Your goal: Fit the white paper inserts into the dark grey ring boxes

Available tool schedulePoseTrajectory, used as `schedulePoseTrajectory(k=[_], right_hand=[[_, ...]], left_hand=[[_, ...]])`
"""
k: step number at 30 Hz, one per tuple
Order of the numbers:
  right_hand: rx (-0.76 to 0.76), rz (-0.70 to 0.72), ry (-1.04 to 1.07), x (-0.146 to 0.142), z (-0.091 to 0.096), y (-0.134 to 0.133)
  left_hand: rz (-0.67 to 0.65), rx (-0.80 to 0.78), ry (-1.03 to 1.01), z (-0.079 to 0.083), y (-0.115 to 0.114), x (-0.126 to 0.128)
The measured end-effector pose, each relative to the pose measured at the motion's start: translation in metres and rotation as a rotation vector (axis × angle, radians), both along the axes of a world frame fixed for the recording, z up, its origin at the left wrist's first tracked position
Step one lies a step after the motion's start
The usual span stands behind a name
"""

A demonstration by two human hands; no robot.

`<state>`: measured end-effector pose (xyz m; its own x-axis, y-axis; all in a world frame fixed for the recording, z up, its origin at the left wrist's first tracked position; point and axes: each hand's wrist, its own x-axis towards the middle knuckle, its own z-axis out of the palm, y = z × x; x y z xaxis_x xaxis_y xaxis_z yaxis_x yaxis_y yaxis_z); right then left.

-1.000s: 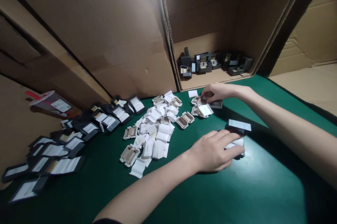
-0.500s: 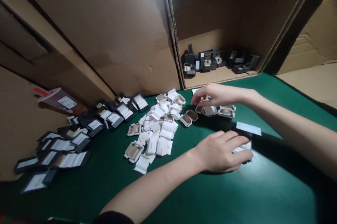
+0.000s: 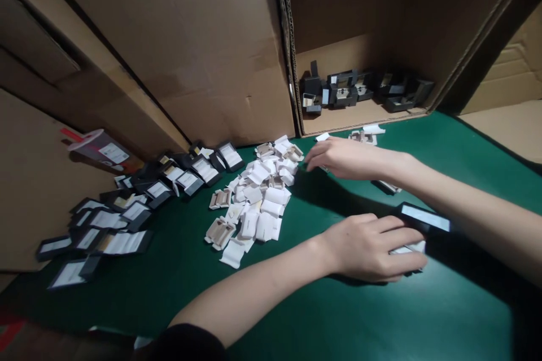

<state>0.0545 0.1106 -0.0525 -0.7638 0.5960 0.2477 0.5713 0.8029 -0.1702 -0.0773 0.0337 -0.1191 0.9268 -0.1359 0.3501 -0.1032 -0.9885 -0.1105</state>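
Beneath the left hand (image 3: 376, 248), on green table (image 3: 457, 301): open black box (image 3: 424, 218), fingers slightly parted across it, firmness of grip unclear. Right hand (image 3: 336, 157) farther back, fingers curled, hold hidden. White packaging heap (image 3: 254, 196) just left; dark boxes (image 3: 136, 212) farther left.

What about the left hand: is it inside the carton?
No, the left hand holds a black box on the green table.
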Motion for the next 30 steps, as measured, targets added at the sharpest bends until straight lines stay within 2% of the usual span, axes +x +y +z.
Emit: schedulePoseTrajectory(k=[2, 4, 7, 9, 13, 15, 18, 21, 26, 30], right_hand=[[0.055, 0.037, 0.005, -0.016, -0.002, -0.007], [0.062, 0.132, 0.005, -0.030, -0.009, -0.010], [0.045, 0.150, -0.038, -0.035, -0.019, -0.007], [0.050, 0.126, -0.070, -0.031, -0.020, -0.003], [0.174, -0.025, -0.094, -0.021, -0.010, 0.000], [0.193, -0.049, -0.079, -0.022, -0.008, -0.001], [0.039, 0.121, -0.011, -0.029, -0.013, -0.004], [-0.144, 0.275, 0.052, -0.038, -0.028, -0.008], [-0.177, 0.237, 0.072, -0.048, -0.048, -0.012], [-0.148, 0.256, 0.061, -0.048, -0.047, -0.013]], left_hand=[[-0.017, 0.019, 0.007, -0.001, -0.001, 0.000], [-0.043, 0.036, 0.008, -0.001, -0.002, 0.001], [-0.068, 0.041, -0.005, -0.002, -0.002, 0.001], [-0.065, 0.031, -0.013, -0.002, -0.001, 0.001], [-0.061, 0.018, -0.034, -0.002, -0.001, 0.001], [-0.061, 0.019, -0.032, -0.002, -0.001, 0.001], [-0.065, 0.026, -0.016, -0.002, -0.001, 0.001], [-0.084, 0.036, -0.008, -0.003, -0.001, 0.001], [-0.132, 0.031, -0.082, -0.006, -0.002, 0.002], [-0.139, 0.023, -0.112, -0.008, -0.003, 0.003]])
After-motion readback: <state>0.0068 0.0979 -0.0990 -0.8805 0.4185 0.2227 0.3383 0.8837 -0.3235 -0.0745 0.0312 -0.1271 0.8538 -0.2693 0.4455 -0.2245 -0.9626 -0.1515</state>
